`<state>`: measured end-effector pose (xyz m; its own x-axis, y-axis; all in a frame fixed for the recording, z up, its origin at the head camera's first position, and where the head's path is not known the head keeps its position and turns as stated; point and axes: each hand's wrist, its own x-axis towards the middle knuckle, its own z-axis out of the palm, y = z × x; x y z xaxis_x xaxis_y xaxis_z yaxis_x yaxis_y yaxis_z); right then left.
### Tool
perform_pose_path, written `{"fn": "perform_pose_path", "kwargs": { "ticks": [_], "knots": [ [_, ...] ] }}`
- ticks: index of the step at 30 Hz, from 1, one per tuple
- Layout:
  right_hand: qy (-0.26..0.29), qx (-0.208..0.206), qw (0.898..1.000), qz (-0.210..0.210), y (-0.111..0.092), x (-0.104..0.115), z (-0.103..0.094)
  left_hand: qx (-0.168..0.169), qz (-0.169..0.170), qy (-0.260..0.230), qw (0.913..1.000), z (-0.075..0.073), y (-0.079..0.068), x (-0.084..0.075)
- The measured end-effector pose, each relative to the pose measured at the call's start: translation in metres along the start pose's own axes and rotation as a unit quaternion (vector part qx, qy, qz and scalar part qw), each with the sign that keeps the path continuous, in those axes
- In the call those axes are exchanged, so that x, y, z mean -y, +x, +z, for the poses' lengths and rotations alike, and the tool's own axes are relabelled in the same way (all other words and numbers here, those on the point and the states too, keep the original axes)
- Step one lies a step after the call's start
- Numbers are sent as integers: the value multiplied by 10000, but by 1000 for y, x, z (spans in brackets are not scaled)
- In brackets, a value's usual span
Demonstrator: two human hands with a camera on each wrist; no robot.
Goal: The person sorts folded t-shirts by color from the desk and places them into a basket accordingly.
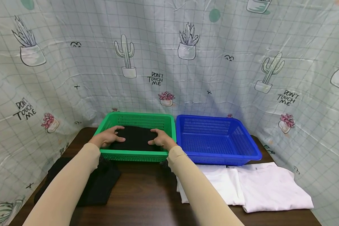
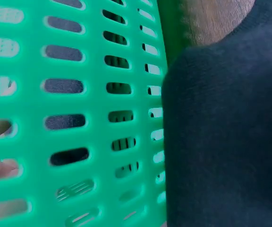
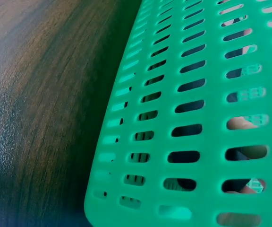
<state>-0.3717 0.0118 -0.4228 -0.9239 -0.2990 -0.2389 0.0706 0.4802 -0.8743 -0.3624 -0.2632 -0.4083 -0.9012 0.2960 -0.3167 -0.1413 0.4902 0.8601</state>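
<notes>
A folded black cloth (image 1: 137, 138) lies flat inside the green basket (image 1: 138, 155), within its walls. At its left edge my left hand (image 1: 107, 137) grips it, thumb and forefinger showing on top. My right hand (image 1: 161, 139) holds the opposite edge the same way; the other fingers of both hands are mostly hidden. Through the slots of the basket wall, the left wrist view shows dark cloth and bits of fingers. Dark cloth and fingers (image 3: 240, 123) also appear through the slots in the right wrist view.
A blue basket (image 1: 217, 156) stands right beside the green one. Folded white cloths (image 1: 274, 191) lie in front of it, partly behind my right sleeve. More black cloth (image 1: 99, 188) rests on the brown table (image 1: 141, 194) at front left. A patterned curtain (image 1: 164, 40) hangs behind.
</notes>
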Motion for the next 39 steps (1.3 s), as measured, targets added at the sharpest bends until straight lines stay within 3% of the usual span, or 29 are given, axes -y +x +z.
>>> {"fn": "perform_pose_path", "kwargs": {
  "ticks": [11,20,26,32,36,39],
  "knots": [
    [-644,54,9975,281,-1,-1,-3,38,2,286,9996,4,2,3],
    [-693,6,9964,495,-1,-3,-4,88,36,436,9990,9,3,2],
    [-714,50,9966,399,-4,-5,-5,46,-36,678,9977,13,1,-1],
    [-443,353,9982,175,-14,3,-12,-56,3,1528,9882,12,-4,-10],
    [-578,680,9959,-136,-25,19,-27,-259,52,2091,9775,6,-14,-26],
    [-686,888,9930,-367,-35,31,-42,-326,113,2254,9737,1,-25,-40]
  ]
}}
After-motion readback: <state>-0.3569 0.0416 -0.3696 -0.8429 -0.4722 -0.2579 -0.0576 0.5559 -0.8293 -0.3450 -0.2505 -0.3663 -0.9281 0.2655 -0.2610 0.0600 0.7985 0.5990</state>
